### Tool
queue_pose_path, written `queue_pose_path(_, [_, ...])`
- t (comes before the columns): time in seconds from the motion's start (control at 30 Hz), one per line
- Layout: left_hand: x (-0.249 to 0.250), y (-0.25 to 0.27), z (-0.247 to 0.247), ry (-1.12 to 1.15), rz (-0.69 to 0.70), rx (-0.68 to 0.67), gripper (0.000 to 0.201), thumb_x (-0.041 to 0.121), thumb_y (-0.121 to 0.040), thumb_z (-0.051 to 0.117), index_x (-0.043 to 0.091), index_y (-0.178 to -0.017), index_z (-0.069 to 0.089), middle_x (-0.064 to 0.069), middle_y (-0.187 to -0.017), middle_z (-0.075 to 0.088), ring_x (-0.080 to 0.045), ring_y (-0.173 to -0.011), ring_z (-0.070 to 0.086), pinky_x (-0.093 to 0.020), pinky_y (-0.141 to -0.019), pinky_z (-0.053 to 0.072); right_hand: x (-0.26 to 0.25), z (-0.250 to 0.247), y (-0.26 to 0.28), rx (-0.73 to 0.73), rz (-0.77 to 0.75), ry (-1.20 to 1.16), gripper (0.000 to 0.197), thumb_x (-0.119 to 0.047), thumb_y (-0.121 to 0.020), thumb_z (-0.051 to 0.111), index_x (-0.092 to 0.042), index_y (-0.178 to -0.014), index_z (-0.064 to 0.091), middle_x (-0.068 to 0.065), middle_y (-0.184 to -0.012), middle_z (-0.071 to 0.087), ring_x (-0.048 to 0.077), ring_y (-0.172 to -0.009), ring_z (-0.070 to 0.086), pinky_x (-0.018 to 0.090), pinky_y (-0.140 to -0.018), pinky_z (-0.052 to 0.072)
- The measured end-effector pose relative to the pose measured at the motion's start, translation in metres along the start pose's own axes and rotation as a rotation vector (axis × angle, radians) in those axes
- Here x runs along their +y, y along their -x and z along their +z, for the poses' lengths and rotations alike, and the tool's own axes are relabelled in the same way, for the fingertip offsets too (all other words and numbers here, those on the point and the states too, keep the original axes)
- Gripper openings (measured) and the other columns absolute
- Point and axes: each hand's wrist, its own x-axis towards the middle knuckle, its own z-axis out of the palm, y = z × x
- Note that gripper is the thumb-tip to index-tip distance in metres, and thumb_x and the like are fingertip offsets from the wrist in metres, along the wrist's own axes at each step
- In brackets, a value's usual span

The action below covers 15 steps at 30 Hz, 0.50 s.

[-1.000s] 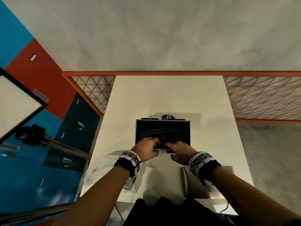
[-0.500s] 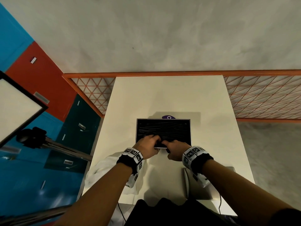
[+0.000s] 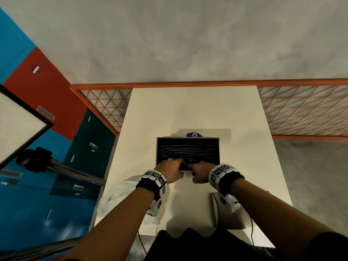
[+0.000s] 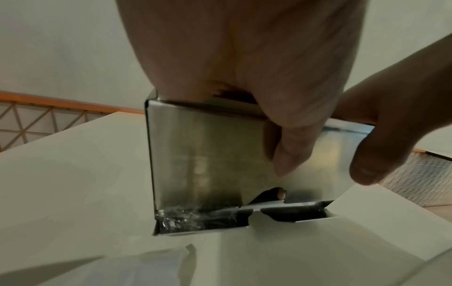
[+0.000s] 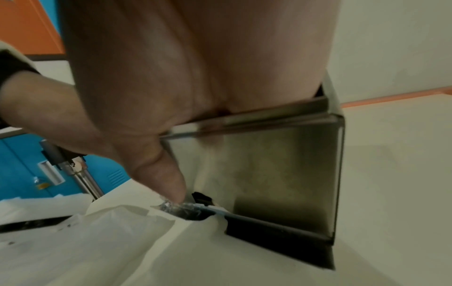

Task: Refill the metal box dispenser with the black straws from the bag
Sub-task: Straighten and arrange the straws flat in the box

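Note:
The open metal box dispenser (image 3: 219, 147) stands mid-table, filled with black straws (image 3: 188, 149). Both hands are at its near wall. My left hand (image 3: 172, 167) has its fingers over the rim among the straws, which hide them, and its thumb (image 4: 288, 151) lies on the shiny front wall (image 4: 208, 154). Beside it my right hand (image 3: 200, 170) grips the same wall, with its thumb (image 5: 161, 174) reaching down towards the bottom slot (image 5: 200, 197). Black straws show in that slot (image 4: 293, 214). The white bag (image 3: 116, 196) lies at the table's near left.
A flat metal lid (image 3: 231, 211) lies at the near right of the white table (image 3: 188, 110). A purple item (image 3: 194, 135) peeks out behind the box. A tripod (image 3: 56, 166) with a light panel stands left of the table; an orange mesh fence (image 3: 301, 110) runs behind.
My right hand has shifted left and forward, closer to the left hand at the box's near rim. The left hand and the box have barely moved.

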Motion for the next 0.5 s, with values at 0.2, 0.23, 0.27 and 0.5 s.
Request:
queue_pose_path(0.2, [-0.001, 0.003, 0.005, 0.043, -0.004, -0.013, 0.045, 0.033, -0.087, 0.067, 0.035, -0.130, 0.056, -0.007, -0.119, 0.068, -0.034, -0.107, 0.067, -0.037, -0.086, 0.055, -0.003, 0.004, -0.004, -0.055, 0.035, 0.001, 0.058, -0.023, -0.088, 0.065, -0.020, -0.142, 0.043, 0.008, -0.128, 0.059, 0.029, -0.115, 0.057, 0.030, -0.086, 0.042])
queue_pose_path(0.23, [-0.001, 0.004, 0.006, 0.042, -0.001, -0.010, 0.044, 0.033, -0.088, 0.066, 0.034, -0.131, 0.056, -0.008, -0.119, 0.068, -0.035, -0.106, 0.067, -0.037, -0.086, 0.055, -0.003, 0.006, -0.004, -0.053, 0.040, -0.003, 0.060, -0.023, -0.088, 0.065, -0.021, -0.143, 0.041, 0.008, -0.129, 0.059, 0.029, -0.115, 0.057, 0.030, -0.088, 0.043])
queue_pose_path(0.27, [-0.001, 0.005, 0.007, 0.037, 0.001, -0.006, 0.044, 0.032, -0.089, 0.066, 0.034, -0.132, 0.056, -0.009, -0.119, 0.068, -0.035, -0.107, 0.066, -0.037, -0.086, 0.054, -0.002, 0.008, -0.003, -0.048, 0.041, -0.010, 0.061, -0.023, -0.089, 0.065, -0.021, -0.144, 0.040, 0.008, -0.129, 0.059, 0.029, -0.116, 0.057, 0.030, -0.089, 0.043])
queue_pose_path(0.5, [0.003, 0.008, 0.011, -0.063, 0.000, -0.009, 0.047, 0.037, -0.095, 0.060, 0.032, -0.140, 0.049, -0.010, -0.127, 0.066, -0.036, -0.112, 0.065, -0.041, -0.091, 0.051, -0.004, 0.005, -0.003, -0.037, 0.037, 0.024, 0.055, -0.024, -0.087, 0.068, -0.016, -0.137, 0.047, 0.008, -0.130, 0.059, 0.028, -0.117, 0.056, 0.030, -0.090, 0.042])
